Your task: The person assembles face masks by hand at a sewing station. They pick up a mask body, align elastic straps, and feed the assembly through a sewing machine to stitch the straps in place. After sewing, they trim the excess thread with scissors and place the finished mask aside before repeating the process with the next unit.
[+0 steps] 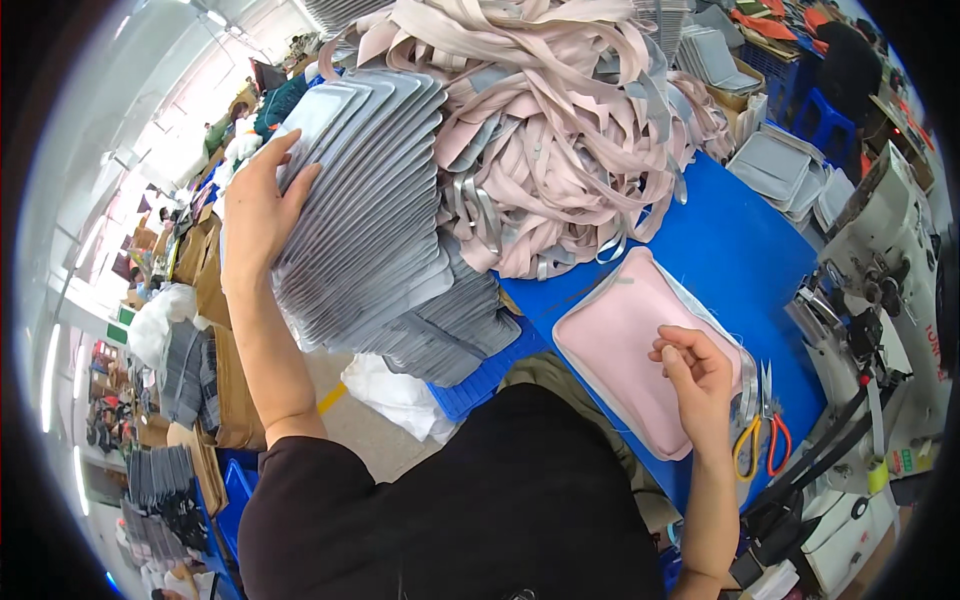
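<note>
My left hand (262,205) rests at the left edge of a tall, leaning stack of grey, round-cornered fabric panels (370,200). Its thumb and fingers are apart and touch the upper panels. Over a pink, round-cornered panel (625,345) with a pale zipper-like edging, my right hand (697,380) hovers or rests lightly; which one I cannot tell. Its fingers are loosely curled together, and nothing shows between them. Just right of that hand, scissors (762,430) with one yellow and one red-orange handle lie on the blue table (740,230).
A big tangled heap of pink and grey zipper strips (560,150) fills the table's far side. At the right stands a sewing machine (880,290). More grey panels (780,170) lie at the far right. A white bag (385,395) sits on the floor below the stack.
</note>
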Tool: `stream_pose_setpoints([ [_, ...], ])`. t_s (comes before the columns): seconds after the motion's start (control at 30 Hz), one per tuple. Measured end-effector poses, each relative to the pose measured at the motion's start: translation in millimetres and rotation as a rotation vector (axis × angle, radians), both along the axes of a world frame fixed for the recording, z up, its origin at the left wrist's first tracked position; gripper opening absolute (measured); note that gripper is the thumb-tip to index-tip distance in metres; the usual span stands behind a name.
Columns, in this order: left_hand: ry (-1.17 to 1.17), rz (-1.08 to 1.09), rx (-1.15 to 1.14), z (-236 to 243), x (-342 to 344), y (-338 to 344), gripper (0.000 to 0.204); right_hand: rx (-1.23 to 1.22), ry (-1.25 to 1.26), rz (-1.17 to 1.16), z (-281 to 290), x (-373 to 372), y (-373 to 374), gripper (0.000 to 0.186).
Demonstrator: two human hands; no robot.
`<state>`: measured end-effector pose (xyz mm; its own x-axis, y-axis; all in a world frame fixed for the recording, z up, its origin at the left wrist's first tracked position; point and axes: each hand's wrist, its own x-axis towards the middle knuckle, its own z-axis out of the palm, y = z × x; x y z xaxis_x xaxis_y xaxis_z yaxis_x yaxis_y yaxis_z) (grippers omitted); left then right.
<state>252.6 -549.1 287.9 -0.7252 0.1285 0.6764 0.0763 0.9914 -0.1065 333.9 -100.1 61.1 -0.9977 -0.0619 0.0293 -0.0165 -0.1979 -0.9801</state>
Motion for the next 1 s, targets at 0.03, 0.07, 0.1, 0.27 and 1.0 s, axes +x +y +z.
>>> stream_pose_setpoints([
  [0.03,-0.001,0.000,-0.023,2,-1,-3,0.030,-0.017,-0.005,0.010,-2,0,-3,0.024],
  [0.07,-0.017,0.012,-0.041,4,-4,-8,0.029,-0.036,-0.009,0.022,-4,0,-6,0.024],
  [0.1,-0.016,0.035,-0.043,6,-4,-9,0.027,-0.050,-0.016,0.030,-5,1,-8,0.025],
  [0.27,0.180,-0.259,-0.149,-4,11,29,0.020,-0.216,-0.145,0.133,5,-2,-9,0.042],
  [1.0,-2.010,-0.867,0.943,-237,-117,246,0.022,0.260,-0.401,0.274,-11,19,94,0.023],
])
